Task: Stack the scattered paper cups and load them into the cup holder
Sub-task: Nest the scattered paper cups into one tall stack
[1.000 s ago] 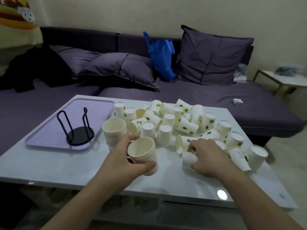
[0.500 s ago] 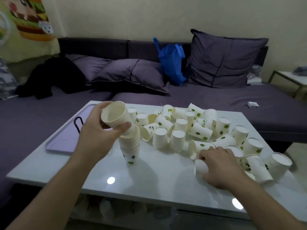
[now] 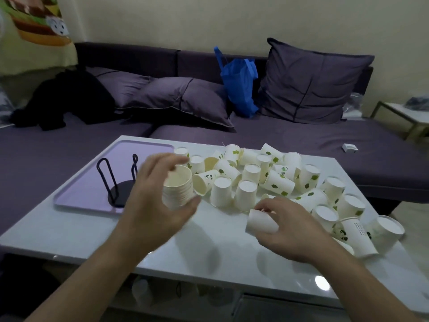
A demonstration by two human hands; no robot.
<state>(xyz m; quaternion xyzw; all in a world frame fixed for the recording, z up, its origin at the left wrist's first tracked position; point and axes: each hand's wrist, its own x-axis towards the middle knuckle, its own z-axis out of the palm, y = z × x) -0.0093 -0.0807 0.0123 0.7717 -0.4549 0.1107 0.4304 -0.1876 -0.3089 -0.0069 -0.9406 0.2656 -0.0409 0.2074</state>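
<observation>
A stack of nested paper cups (image 3: 178, 190) stands upright on the white table (image 3: 216, 249), left of centre. My left hand (image 3: 148, 201) curves around the stack with fingers spread above its rim and the thumb low at its front; the hand is blurred. My right hand (image 3: 290, 231) grips a single white paper cup (image 3: 261, 223) tipped on its side, just above the table. Several scattered paper cups (image 3: 278, 180), some with green leaf prints, lie upside down or on their sides behind and right of my hands. The black wire cup holder (image 3: 117, 182) stands with nothing in it.
The holder rests on a lilac tray (image 3: 139, 151) at the table's back left. A purple sofa (image 3: 301, 140) with cushions and a blue bag (image 3: 240, 87) runs behind the table. A small side table (image 3: 411, 113) stands at the far right.
My left hand brought its cup down onto the stack and its fingers have spread. My right hand has lifted a single cup off the table, tipped on its side.
</observation>
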